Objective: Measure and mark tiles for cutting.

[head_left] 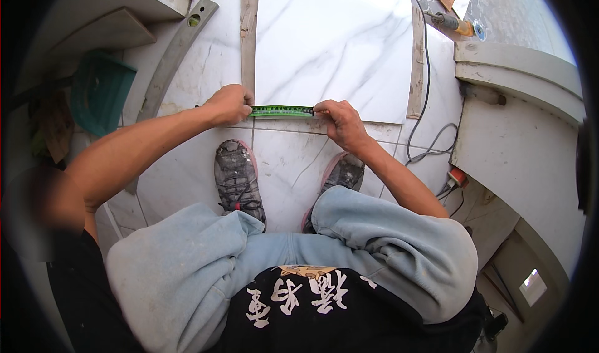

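A tiled floor (187, 184) of white, grey-veined marble-look tiles filled most of the head view, and on it lay a large loose tile (334, 47) of the same pattern, its near edge just ahead of the person's two worn shoes (237, 178). A long grey spirit level (171, 59) rested to the left beside a teal bucket (100, 94), and a black cable (424, 84) ran down the right side from an angle grinder (458, 25) lying at the top right. Along the tile's near edge a green measuring tape (282, 111) was stretched flat and level. The left hand (228, 105) was closed on the tape's left end at the tile's left corner; the right hand (340, 121) pinched the tape's right end between thumb and fingers, part-way along the edge. Judged from this position, a sound reading would require the tape kept taut, parallel to the edge and pressed flat on the glaze, with its left end flush with the corner.
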`<state>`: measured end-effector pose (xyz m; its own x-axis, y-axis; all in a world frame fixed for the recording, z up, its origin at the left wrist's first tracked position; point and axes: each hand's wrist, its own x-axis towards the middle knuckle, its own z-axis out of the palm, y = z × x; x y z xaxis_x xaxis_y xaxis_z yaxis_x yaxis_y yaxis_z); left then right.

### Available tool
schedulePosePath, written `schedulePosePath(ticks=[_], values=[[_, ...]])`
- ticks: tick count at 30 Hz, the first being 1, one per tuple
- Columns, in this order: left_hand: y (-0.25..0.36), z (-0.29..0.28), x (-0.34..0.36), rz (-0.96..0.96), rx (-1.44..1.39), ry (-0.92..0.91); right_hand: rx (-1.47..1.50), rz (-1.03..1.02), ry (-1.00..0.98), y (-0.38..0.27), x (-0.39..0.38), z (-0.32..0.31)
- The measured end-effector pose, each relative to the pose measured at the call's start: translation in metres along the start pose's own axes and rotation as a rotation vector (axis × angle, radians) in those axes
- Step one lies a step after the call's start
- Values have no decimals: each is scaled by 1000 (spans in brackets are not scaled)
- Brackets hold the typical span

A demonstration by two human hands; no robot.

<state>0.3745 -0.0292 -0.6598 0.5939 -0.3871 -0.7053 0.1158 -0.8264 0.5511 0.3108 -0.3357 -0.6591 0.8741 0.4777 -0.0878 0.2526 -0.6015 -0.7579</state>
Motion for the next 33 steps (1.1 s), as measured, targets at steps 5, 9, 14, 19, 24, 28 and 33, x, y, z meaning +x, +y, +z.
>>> schedulePosePath(ticks=[5, 9, 14, 19, 24, 28, 33], values=[[9, -12, -2, -23, -5, -79, 92, 72, -102, -1, 7, -16], [24, -67, 17, -35, -74, -125, 351, 231, 160, 1, 20, -70], [45, -178, 88, 166, 18, 312, -123, 259, -82, 4, 59, -174], [42, -237, 149, 157, 141, 401, -348, 149, -145, 14, 132, -215], [25, -243, 183, 129, 76, 370, -48, 55, 256, 40, 204, -176], [24, -249, 206, 198, 246, 406, 82, 140, 253, 61, 229, -149], [32, -254, 213, 78, 235, 284, 180, 204, 332, 73, 252, -132]])
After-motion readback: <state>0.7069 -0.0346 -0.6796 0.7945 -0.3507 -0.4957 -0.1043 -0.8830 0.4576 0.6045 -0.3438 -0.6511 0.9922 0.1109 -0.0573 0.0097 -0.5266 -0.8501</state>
